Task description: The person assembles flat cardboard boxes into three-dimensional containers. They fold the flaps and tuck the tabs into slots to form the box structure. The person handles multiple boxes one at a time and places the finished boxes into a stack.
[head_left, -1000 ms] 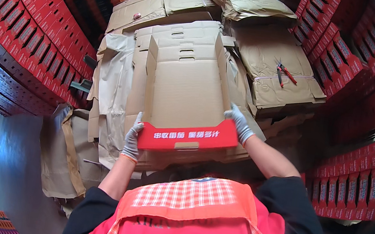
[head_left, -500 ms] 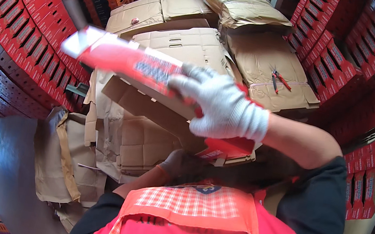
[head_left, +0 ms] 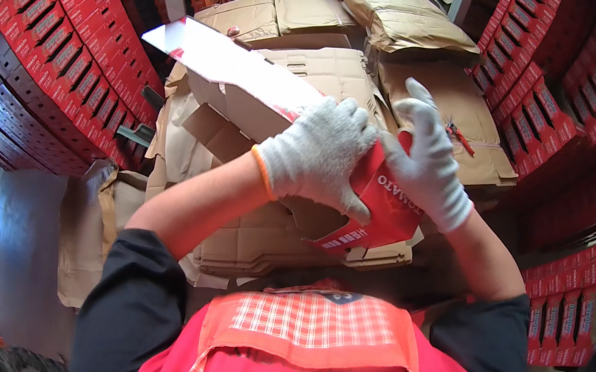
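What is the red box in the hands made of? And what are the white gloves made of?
The red box looks like cardboard: printed red outside, plain brown inside, with folded flaps. The gloves on the left hand and right hand look like knitted cotton-type yarn; ribbed stitches show, though the exact fibre can't be told.

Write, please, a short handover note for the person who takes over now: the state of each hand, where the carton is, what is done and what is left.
Left hand: gloved, pressing on the red-and-white carton blank, fingers over its folded end.
Right hand: gloved, gripping the same end of the blank from the far side.
The blank is lifted above the stack of flat brown cartons; its long white flap points up and to the left.
Done: one blank is picked up and partly folded.
Left: it is not yet a closed box; the rest of the folding seems still open. Red pliers lie on the brown sheet to the right; stacked red boxes stand on both sides.
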The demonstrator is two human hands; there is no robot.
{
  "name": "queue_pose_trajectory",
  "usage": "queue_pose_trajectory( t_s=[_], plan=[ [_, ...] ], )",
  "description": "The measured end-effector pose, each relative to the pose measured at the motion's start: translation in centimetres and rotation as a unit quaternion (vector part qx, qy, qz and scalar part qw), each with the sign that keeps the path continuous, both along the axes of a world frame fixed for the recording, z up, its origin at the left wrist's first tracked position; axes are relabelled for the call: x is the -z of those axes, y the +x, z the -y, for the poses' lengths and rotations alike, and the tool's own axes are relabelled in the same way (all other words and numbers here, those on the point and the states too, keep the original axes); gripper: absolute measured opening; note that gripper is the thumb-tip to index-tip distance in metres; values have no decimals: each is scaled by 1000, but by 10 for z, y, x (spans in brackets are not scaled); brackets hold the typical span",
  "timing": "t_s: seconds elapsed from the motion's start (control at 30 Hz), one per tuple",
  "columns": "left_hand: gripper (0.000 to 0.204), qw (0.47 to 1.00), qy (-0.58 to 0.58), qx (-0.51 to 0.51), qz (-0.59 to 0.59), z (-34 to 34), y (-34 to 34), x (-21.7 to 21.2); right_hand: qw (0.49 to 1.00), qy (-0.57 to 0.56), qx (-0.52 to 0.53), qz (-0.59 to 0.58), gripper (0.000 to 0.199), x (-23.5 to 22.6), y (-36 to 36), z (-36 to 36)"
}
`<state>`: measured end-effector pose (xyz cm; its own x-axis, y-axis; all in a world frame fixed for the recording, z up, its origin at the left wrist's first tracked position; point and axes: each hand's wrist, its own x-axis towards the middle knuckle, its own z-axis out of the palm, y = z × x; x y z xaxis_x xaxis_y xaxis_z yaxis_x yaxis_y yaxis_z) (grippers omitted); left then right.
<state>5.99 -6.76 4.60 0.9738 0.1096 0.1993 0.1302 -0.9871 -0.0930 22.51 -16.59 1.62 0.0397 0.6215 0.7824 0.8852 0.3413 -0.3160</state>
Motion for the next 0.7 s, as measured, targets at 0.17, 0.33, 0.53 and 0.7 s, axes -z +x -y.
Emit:
queue_pose_trajectory(
  t_s=[0.17,0.33,0.53,0.7],
  plan=[
    [91,1000,14,16,20,-11,3,0,978,-189,90,27,17,-19,29,19],
    [88,996,-78,29,37,-20,11,4,991,-108,43,74,19,-22,31,13],
    [83,993,-108,34,42,-22,13,4,979,-189,76,-3,23,-8,34,27],
    [82,992,-100,64,47,-21,2,10,964,-235,29,118,22,-8,33,7]
  ],
)
